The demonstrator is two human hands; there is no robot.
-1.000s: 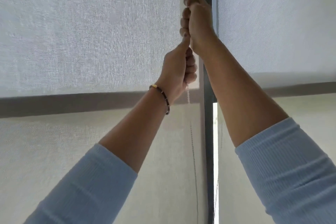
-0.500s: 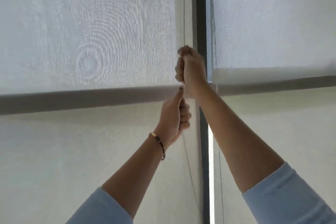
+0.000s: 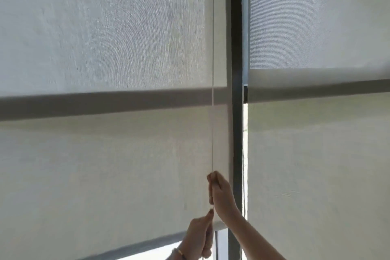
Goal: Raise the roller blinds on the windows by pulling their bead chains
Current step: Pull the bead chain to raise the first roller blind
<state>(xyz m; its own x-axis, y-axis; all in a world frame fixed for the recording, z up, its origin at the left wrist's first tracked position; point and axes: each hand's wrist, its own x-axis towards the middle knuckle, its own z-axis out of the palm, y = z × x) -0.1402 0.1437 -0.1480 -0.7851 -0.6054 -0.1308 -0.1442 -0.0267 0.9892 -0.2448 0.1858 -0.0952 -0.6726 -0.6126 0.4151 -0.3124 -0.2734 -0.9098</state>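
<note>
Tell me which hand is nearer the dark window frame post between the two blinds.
Right. The right hand sits just beside the frame post, gripping the bead chain; the left hand is lower and farther left.

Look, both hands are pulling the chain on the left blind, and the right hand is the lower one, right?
Not quite. In the head view the right hand is the upper one; the left hand, with the bracelet, grips lower. Both do hold the bead chain on the left blind.

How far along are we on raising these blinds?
Started, not finished: the left blind has lifted, with a glass gap below its bottom edge. In hand: both hands, right hand above left hand, grip the bead chain. Left: most of this blind, plus the right blind, which reaches the frame's bottom.
</note>
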